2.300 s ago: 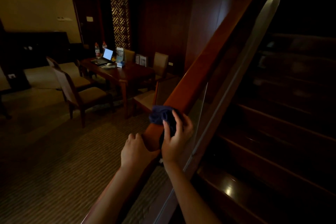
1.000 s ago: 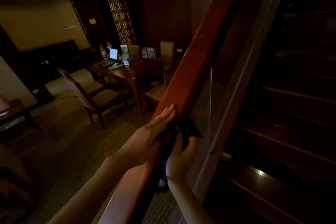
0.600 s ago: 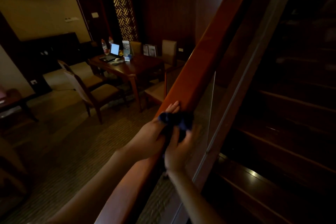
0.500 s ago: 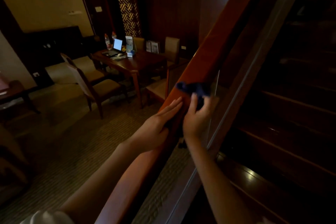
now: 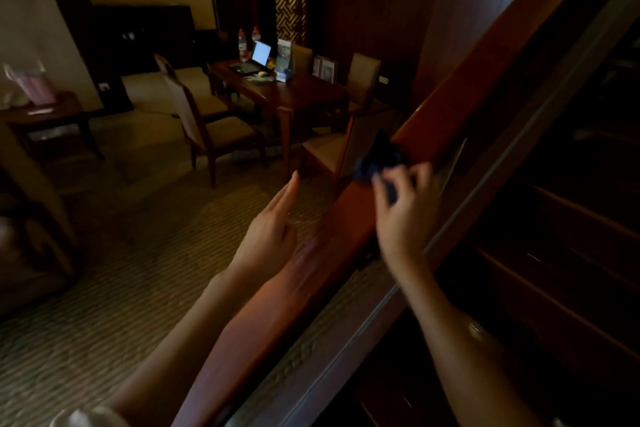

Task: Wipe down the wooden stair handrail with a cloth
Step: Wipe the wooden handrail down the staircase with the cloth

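The reddish wooden handrail [image 5: 460, 90] slopes from the lower left up to the upper right. A dark blue cloth [image 5: 379, 161] lies bunched on top of the rail. My right hand [image 5: 403, 208] grips the cloth from below it, fingers curled round the fabric. My left hand [image 5: 273, 229] hovers to the left of the rail with straight fingers, off the wood and holding nothing.
A glass panel with a metal edge [image 5: 446, 222] runs under the rail. Dark wooden stair treads [image 5: 554, 253] climb on the right. On the carpet to the left stand a dining table [image 5: 287, 94] with a laptop and bottles, chairs [image 5: 204, 125], and a side table [image 5: 45, 114].
My right hand has slid the cloth further up the rail. My left hand has lifted off the rail and moved out to the left. The view has swung left.
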Action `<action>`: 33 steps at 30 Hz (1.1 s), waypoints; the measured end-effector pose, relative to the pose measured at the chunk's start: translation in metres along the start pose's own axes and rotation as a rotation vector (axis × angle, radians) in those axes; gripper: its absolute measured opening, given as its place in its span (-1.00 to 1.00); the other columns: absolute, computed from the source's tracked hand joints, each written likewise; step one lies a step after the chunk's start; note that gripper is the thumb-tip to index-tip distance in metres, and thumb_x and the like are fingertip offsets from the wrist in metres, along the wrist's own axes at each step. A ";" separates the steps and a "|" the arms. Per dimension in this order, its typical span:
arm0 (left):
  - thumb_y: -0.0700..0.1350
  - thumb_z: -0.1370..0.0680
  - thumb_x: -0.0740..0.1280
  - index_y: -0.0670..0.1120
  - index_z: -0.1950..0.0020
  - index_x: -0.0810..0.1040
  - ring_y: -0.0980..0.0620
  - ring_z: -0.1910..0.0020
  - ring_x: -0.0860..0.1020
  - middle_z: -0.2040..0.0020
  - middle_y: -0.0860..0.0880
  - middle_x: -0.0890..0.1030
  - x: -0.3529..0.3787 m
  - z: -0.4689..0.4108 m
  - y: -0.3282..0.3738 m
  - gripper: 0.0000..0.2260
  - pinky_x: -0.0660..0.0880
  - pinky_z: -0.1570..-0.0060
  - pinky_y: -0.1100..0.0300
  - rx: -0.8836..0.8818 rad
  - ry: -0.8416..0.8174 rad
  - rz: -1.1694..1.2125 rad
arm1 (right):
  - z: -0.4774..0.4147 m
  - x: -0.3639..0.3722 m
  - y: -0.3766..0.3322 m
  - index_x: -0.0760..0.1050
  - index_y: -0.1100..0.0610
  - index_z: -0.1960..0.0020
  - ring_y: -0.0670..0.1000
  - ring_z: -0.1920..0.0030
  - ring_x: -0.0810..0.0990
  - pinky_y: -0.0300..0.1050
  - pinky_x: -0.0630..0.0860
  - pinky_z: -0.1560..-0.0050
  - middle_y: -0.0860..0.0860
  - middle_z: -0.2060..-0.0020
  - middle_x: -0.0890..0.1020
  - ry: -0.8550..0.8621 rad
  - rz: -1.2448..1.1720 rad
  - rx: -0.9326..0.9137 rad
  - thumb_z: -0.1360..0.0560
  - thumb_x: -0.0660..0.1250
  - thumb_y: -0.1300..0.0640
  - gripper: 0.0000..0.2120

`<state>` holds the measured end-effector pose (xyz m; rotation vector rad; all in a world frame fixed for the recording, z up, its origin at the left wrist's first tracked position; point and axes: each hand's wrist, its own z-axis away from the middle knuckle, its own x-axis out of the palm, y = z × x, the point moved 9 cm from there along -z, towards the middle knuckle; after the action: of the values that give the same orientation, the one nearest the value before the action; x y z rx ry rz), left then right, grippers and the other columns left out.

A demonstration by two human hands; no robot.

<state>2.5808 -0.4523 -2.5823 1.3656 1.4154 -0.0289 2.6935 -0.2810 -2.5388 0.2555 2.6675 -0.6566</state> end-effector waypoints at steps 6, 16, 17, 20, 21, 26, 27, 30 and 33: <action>-0.44 -0.46 0.16 -0.05 -0.58 0.01 0.07 -0.51 0.15 -0.56 -0.03 0.13 -0.013 0.027 -0.020 -0.25 0.20 -0.36 0.32 -0.059 0.009 0.011 | 0.011 0.005 -0.012 0.57 0.17 0.10 0.11 0.09 0.46 0.00 0.46 0.15 0.11 0.11 0.48 -0.108 -0.026 -0.155 -0.54 0.38 0.07 -0.85; -0.32 -0.54 0.16 -0.02 -0.58 0.05 0.11 -0.47 0.24 -0.55 0.01 0.18 -0.003 0.068 -0.009 -0.36 0.24 -0.35 0.33 -0.077 -0.035 0.076 | 0.022 0.012 -0.030 0.56 0.16 0.07 0.13 0.07 0.48 -0.01 0.47 0.14 0.11 0.08 0.50 -0.176 0.001 -0.069 -0.54 0.37 0.07 -0.85; -0.29 -0.54 0.17 -0.03 -0.56 0.16 0.09 -0.39 0.37 -0.49 -0.02 0.32 -0.004 0.072 -0.008 -0.41 0.36 -0.30 0.26 -0.115 0.021 0.155 | 0.006 0.007 -0.024 0.54 0.18 0.06 0.12 0.06 0.49 -0.03 0.47 0.13 0.10 0.06 0.50 -0.141 -0.048 0.018 -0.56 0.35 0.05 -0.82; -0.28 -0.60 0.13 -0.17 -0.31 0.47 0.09 0.17 0.64 -0.01 -0.12 0.62 0.005 0.090 -0.009 -0.69 0.60 0.17 0.21 -0.453 0.130 0.783 | -0.016 -0.006 -0.021 0.49 0.19 -0.05 -0.02 0.04 0.51 -0.22 0.48 0.05 0.04 -0.01 0.47 -0.092 -0.438 0.227 -0.61 0.28 0.05 -0.81; -0.27 -0.63 0.11 -0.25 -0.24 0.48 0.06 0.32 0.63 0.12 -0.15 0.62 0.021 0.096 -0.004 -0.75 0.58 0.31 0.22 -0.590 0.069 1.011 | -0.018 -0.011 -0.027 0.46 0.16 -0.07 -0.05 0.02 0.52 -0.28 0.48 0.02 0.04 -0.02 0.48 -0.080 -0.530 0.273 -0.62 0.26 0.06 -0.84; 0.12 -0.62 0.07 -0.01 -0.07 0.50 -0.03 0.16 0.67 0.11 -0.06 0.69 0.058 0.093 0.053 -0.71 0.61 0.12 0.08 -0.704 -0.323 1.354 | -0.016 -0.009 -0.062 0.38 0.06 -0.13 -0.17 -0.04 0.54 -0.27 0.50 -0.02 -0.06 -0.04 0.51 -0.051 -0.937 0.525 -0.65 0.17 0.11 -0.92; 0.17 -0.57 0.11 -0.02 -0.15 0.51 -0.02 0.10 0.67 0.06 -0.07 0.70 0.054 0.085 0.059 -0.65 0.60 0.06 0.09 -0.669 -0.280 1.429 | -0.010 -0.005 -0.066 0.37 0.05 -0.14 -0.17 -0.06 0.53 -0.27 0.50 -0.04 -0.07 -0.06 0.49 -0.078 -0.955 0.561 -0.65 0.17 0.09 -0.91; 0.17 -0.46 0.32 -0.07 -0.41 0.39 -0.12 -0.26 0.53 -0.29 -0.16 0.55 0.029 0.062 0.051 -0.42 0.46 -0.27 -0.03 -0.570 -0.083 1.722 | 0.005 0.000 -0.074 0.40 0.09 -0.09 -0.23 -0.08 0.47 -0.34 0.45 -0.06 0.03 -0.12 0.42 -0.208 -0.810 0.451 -0.62 0.24 0.07 -0.89; 0.13 -0.47 0.37 -0.08 -0.44 0.36 -0.11 -0.29 0.51 -0.32 -0.18 0.51 0.010 0.043 0.035 -0.40 0.46 -0.27 -0.05 -0.455 0.021 1.620 | 0.026 0.008 -0.097 0.50 0.11 -0.04 -0.22 -0.02 0.48 -0.34 0.42 -0.02 -0.02 -0.03 0.54 -0.462 -0.636 0.121 -0.56 0.29 -0.06 -0.77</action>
<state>2.6362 -0.4620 -2.5843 1.7092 -0.0200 1.2531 2.6687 -0.3770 -2.5235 -0.6632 2.2354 -0.9259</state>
